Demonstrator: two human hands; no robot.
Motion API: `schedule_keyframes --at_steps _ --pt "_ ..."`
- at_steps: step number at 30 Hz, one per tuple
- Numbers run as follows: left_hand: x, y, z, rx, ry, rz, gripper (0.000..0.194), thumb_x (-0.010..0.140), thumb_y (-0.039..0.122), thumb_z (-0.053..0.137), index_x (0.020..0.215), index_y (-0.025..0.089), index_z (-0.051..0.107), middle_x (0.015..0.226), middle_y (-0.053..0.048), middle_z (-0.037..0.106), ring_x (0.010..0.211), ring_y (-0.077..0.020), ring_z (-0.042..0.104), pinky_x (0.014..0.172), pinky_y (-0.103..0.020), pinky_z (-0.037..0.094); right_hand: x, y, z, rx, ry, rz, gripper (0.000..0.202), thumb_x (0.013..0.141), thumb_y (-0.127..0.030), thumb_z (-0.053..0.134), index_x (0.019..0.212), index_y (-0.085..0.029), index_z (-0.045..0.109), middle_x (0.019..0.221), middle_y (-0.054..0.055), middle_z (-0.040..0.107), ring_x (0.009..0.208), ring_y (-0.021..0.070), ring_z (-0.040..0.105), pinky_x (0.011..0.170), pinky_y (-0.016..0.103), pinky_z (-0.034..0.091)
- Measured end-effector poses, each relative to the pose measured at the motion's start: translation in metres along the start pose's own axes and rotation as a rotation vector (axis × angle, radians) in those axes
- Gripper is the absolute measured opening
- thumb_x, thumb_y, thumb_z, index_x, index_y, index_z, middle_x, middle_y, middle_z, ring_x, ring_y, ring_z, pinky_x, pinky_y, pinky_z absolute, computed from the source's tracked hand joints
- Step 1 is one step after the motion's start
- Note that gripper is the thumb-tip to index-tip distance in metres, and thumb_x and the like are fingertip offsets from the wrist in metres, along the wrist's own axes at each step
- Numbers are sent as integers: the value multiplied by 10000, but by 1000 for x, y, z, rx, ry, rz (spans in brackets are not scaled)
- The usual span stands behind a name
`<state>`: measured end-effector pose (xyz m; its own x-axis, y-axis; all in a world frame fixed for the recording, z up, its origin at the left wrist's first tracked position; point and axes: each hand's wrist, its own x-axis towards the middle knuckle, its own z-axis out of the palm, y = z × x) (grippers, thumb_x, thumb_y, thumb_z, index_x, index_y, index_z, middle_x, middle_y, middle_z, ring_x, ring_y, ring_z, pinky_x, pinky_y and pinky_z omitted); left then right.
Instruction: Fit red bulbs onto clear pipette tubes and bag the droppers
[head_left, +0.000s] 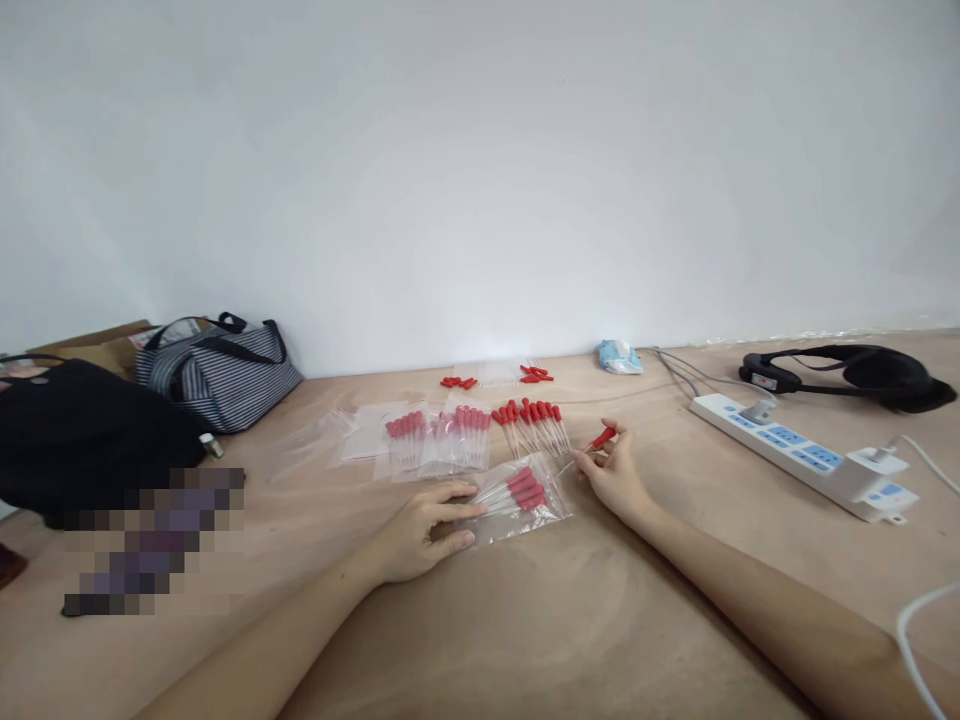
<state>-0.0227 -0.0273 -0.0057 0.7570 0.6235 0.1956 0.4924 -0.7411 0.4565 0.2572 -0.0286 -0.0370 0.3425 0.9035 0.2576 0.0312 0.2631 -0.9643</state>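
Note:
My right hand (616, 474) pinches a red-bulbed dropper (602, 438), its clear stem pointing left and down. My left hand (429, 530) lies at the left end of a clear plastic bag (556, 508), fingers spread, fingertips touching the film. Inside that bag are several red-bulbed droppers (527, 490), bulbs toward the right. Just beyond it lies a row of loose droppers (534, 411), bulbs facing the wall. To their left, filled bags of droppers (466, 422) overlap one another.
Flat plastic bags (367, 430) lie at the left of the filled ones. More red bulbs (535, 374) sit near the wall. A white power strip (780, 440) with plugs and cables is on the right, near a black headset (847, 375). A striped bag (232, 370) stands at left.

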Motion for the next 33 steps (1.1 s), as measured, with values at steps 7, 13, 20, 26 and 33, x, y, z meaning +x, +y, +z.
schedule_keyframes --at_steps 7,13,20,26,33 --pt "0 1 0 -6 -6 2 327 816 338 512 1139 305 551 1257 -33 484 1147 -216 442 968 -387 352 -2 0 -3 33 -67 64 529 677 -470 554 1033 -234 242 692 -49 519 483 99 517 436 239 447" --pt "0 1 0 -8 -1 4 331 815 341 515 1141 298 551 1254 -34 489 1146 -218 441 967 -385 354 -6 -2 -5 22 -52 69 526 662 -475 560 1016 -235 255 663 -61 519 472 99 520 433 237 439" --pt "-1 0 0 20 -8 7 336 826 343 500 1158 309 534 1258 -28 480 1153 -218 432 967 -383 352 -8 -1 2 110 -59 103 537 629 -458 606 957 -241 241 622 -71 513 491 121 555 483 276 483" --pt "1 3 -2 56 -28 54 304 837 285 482 1130 315 558 1236 -33 491 1155 -221 424 959 -392 354 -12 -6 4 139 -54 208 487 599 -374 645 897 -249 280 600 -83 490 499 119 559 493 277 492" --pt "2 7 -3 34 -17 29 304 822 266 494 1115 294 573 1215 -40 505 1133 -210 444 949 -376 367 -14 -15 1 115 -111 277 304 625 -276 633 826 -214 414 609 -54 496 500 100 545 482 246 480"
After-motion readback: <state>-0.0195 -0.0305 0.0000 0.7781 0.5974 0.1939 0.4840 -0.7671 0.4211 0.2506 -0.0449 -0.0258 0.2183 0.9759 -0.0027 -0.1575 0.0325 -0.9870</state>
